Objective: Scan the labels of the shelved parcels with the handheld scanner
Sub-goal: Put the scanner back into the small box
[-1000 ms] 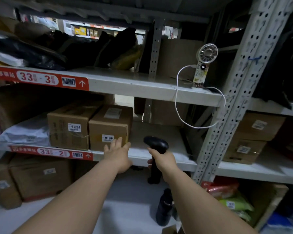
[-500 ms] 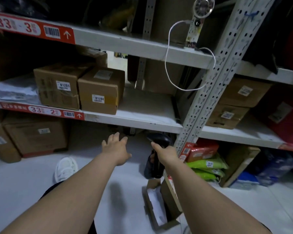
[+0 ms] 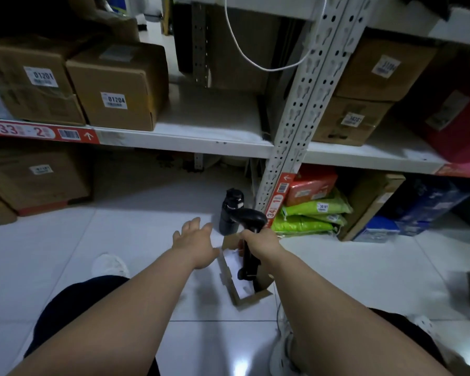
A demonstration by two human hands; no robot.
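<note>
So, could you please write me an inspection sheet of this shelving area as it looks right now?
Surface: white tiled floor; white shelf with a bare stretch.
Job's things: black scanner; boxes labelled 01201 and 01204 side by side on the shelf.
Clutter: dark bottle on the floor; small open carton below the scanner; green bags.
Hands: right hand grips the scanner; left hand open, fingers spread, holding nothing.
Cables: white cable hanging from above.
Surroundings: perforated upright.

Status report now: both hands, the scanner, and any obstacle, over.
Left hand open, reaching forward. Right hand grips scanner upright, above small open carton on floor. Black bottle stands just behind. Box 01204 unobstructed.
</note>
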